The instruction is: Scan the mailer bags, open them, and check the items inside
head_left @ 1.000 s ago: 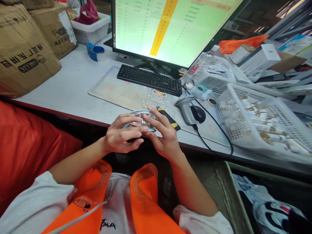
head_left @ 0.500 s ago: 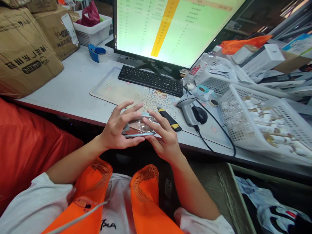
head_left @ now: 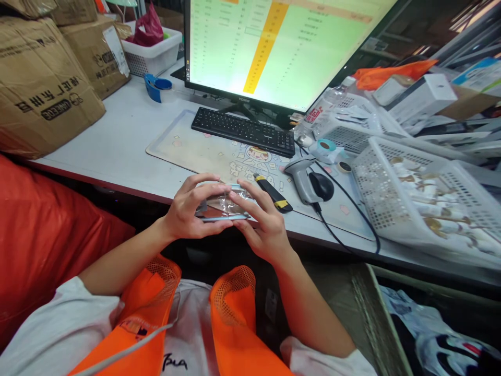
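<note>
Holding a clear plastic packet between both hands, I have my left hand curled over one end and my right hand closed around the other, neither of them wide. The packet sits just over the near edge of the desk mat. Its film looks slippery, so a loose finger could let it drop past that edge and off the worktop. A yellow-and-black utility knife lies on the mat near my right hand. A careless move could knock it, and I cannot tell whether its blade is out. Beyond the mat's far edge sits a keyboard; past its right side, a barcode scanner and a white plastic basket crowd the worktop.
</note>
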`<action>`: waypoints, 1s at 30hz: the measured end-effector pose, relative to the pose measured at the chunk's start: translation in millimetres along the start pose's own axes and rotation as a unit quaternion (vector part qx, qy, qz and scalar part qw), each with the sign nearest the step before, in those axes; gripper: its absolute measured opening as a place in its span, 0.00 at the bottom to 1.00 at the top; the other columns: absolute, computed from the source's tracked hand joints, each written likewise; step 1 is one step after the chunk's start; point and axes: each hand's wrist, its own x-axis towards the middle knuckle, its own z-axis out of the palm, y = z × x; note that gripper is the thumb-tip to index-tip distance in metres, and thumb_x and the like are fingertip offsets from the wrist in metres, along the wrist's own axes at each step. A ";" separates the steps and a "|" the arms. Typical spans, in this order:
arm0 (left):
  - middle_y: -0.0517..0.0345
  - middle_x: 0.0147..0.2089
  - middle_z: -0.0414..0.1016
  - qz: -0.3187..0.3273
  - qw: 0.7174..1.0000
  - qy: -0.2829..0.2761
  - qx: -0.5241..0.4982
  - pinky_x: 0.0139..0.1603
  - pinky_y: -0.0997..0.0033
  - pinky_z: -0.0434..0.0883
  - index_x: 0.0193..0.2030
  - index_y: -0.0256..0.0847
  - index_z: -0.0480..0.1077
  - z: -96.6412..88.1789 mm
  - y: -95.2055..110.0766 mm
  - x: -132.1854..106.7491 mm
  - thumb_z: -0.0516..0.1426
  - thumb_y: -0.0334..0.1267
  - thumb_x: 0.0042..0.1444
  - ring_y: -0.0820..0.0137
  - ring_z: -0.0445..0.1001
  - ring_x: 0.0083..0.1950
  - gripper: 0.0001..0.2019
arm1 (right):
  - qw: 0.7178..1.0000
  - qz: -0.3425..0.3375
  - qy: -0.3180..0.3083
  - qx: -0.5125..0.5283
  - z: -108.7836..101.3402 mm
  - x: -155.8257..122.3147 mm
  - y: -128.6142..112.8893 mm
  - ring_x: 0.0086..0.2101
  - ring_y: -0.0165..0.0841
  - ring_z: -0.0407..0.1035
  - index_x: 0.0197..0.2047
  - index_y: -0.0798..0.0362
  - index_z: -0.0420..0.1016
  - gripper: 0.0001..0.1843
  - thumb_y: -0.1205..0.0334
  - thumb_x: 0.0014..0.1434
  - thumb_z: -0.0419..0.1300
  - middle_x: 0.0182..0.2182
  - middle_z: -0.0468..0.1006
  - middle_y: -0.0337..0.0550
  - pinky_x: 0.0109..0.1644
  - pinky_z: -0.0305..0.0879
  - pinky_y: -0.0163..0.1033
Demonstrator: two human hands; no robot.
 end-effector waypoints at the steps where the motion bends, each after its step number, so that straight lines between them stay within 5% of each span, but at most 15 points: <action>1: 0.47 0.53 0.79 0.001 1.000 -0.003 0.000 0.57 0.51 0.76 0.67 0.44 0.61 -0.2 0.0 0.8 0.69 0.47 0.53 0.56 0.74 0.60 0.38 | 1.000 0.004 -0.002 -0.003 -0.1 -0.2 -0.1 0.64 0.47 0.64 0.69 0.40 0.68 0.26 0.56 0.69 0.59 0.68 0.66 0.48 0.66 0.65 0.60; 7: 0.43 0.60 0.76 -0.032 0.997 -0.065 -0.032 0.61 0.46 0.73 0.69 0.44 0.59 -2.7 -0.5 4.8 0.65 0.52 0.57 0.52 0.71 0.64 0.37 | 1.000 0.000 0.001 0.001 -0.3 0.1 -1.9 0.64 0.48 0.64 0.69 0.39 0.68 0.26 0.57 0.69 0.59 0.68 0.65 0.47 0.66 0.64 0.61; 13: 0.46 0.57 0.78 -0.033 0.999 -0.036 -0.019 0.60 0.45 0.74 0.67 0.44 0.62 -0.6 -2.0 -2.5 0.67 0.53 0.55 0.52 0.73 0.62 0.37 | 1.000 -0.012 0.006 0.005 0.4 0.0 -2.0 0.64 0.47 0.64 0.70 0.39 0.67 0.27 0.58 0.69 0.59 0.69 0.65 0.48 0.66 0.65 0.60; 15: 0.46 0.57 0.77 -0.069 0.996 -0.001 -0.061 0.62 0.44 0.72 0.67 0.46 0.62 -2.7 2.8 -2.8 0.64 0.57 0.57 0.52 0.73 0.63 0.35 | 1.000 -0.009 0.007 0.003 0.2 -0.5 -1.7 0.64 0.47 0.63 0.70 0.39 0.66 0.28 0.59 0.68 0.60 0.69 0.65 0.48 0.66 0.65 0.60; 18: 0.44 0.63 0.74 -0.190 0.965 0.049 -0.174 0.63 0.48 0.73 0.71 0.48 0.58 -16.0 19.8 3.2 0.48 0.63 0.67 0.55 0.73 0.65 0.32 | 1.000 -0.005 0.006 0.003 -0.2 -1.4 -1.0 0.64 0.47 0.63 0.71 0.38 0.65 0.29 0.59 0.68 0.60 0.69 0.64 0.48 0.66 0.65 0.60; 20: 0.45 0.69 0.69 -0.245 0.947 0.020 -0.207 0.62 0.51 0.74 0.75 0.50 0.52 -29.9 34.7 9.5 0.40 0.62 0.70 0.56 0.70 0.68 0.32 | 1.000 -0.007 0.005 0.007 -0.3 -1.7 -0.2 0.64 0.48 0.64 0.71 0.38 0.65 0.29 0.60 0.68 0.61 0.69 0.64 0.48 0.66 0.65 0.60; 24: 0.53 0.74 0.62 -0.259 0.939 -0.083 -0.210 0.62 0.56 0.75 0.78 0.55 0.41 -50.5 57.4 15.5 0.46 0.61 0.69 0.58 0.66 0.71 0.35 | 1.000 -0.011 0.009 0.006 -0.2 -0.5 2.6 0.64 0.48 0.65 0.71 0.39 0.65 0.30 0.62 0.67 0.61 0.68 0.65 0.50 0.65 0.66 0.59; 27: 0.55 0.75 0.59 -0.320 0.879 -0.055 -0.350 0.70 0.55 0.68 0.77 0.53 0.45 -53.2 64.4 14.0 0.41 0.62 0.69 0.59 0.59 0.75 0.34 | 1.000 -0.015 0.013 0.001 0.0 1.0 3.9 0.63 0.48 0.65 0.70 0.40 0.65 0.30 0.62 0.67 0.61 0.68 0.66 0.50 0.65 0.66 0.58; 30: 0.54 0.74 0.62 -0.388 0.746 0.048 -0.539 0.77 0.53 0.56 0.74 0.47 0.55 -50.9 67.2 13.2 0.38 0.62 0.69 0.57 0.49 0.79 0.35 | 1.000 -0.018 0.012 -0.003 -0.1 1.3 3.2 0.63 0.48 0.65 0.70 0.41 0.65 0.30 0.63 0.67 0.61 0.68 0.66 0.51 0.65 0.66 0.58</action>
